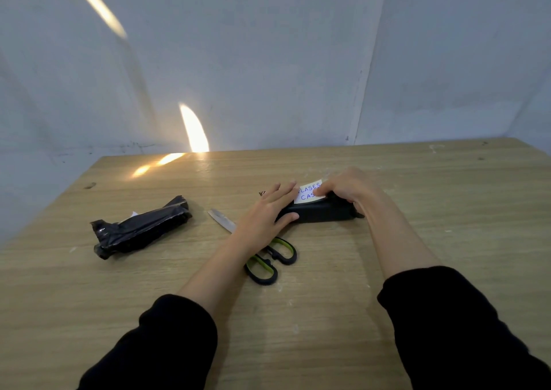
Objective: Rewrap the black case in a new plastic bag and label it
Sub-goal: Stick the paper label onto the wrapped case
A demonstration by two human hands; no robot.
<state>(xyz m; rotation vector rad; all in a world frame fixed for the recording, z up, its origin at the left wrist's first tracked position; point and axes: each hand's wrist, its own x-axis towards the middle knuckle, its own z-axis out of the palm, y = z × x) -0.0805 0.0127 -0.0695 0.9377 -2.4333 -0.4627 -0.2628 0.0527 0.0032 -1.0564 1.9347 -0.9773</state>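
Left fingers [284, 192] are lying flat, released, across the black case's [322, 215] left end | right fingers [326, 187] are curling over its right end, pressing the white label [310, 192] | case is sitting mid-worktop [477, 211], scissors [269, 260] lying just beside it

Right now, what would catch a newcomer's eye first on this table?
Two bare hands first: the left hand and right hand rest on a black case right of centre, by its white label with blue writing. Then green-handled scissors under the left forearm, and a crumpled black bundle at the left.
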